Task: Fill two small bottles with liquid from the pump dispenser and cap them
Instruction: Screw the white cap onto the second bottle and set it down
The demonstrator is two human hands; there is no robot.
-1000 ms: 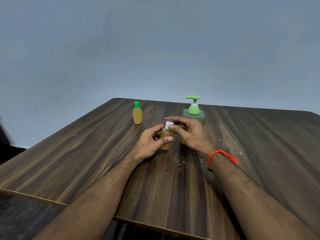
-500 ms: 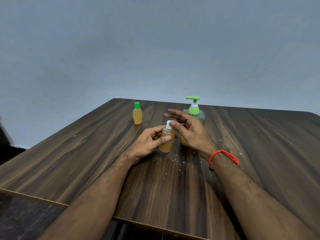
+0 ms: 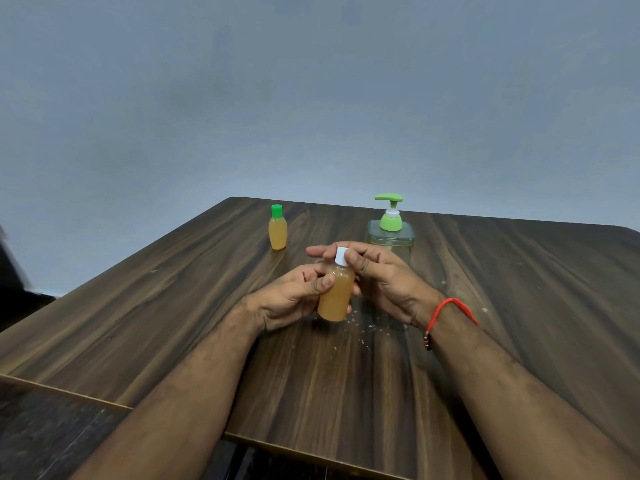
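Note:
My left hand (image 3: 291, 299) grips a small bottle (image 3: 335, 296) of amber liquid just above the wooden table (image 3: 173, 323), tilted slightly to the right. Its white cap (image 3: 341, 256) sits on the neck, and the thumb and fingers of my right hand (image 3: 377, 275) pinch that cap. A second small bottle (image 3: 277, 227), amber with a green cap, stands upright at the far left of the table. The clear pump dispenser (image 3: 391, 233) with a green pump head stands behind my right hand, its lower part hidden.
Small pale droplets or crumbs (image 3: 363, 327) are scattered on the table below my hands. A red thread band (image 3: 446, 308) circles my right wrist. The table's near edge (image 3: 311, 448) runs across the bottom, with dark floor beyond its left corner.
The held bottle has come closer to me and lower. My right hand's fingers have shifted around the white cap; the left hand keeps its grip.

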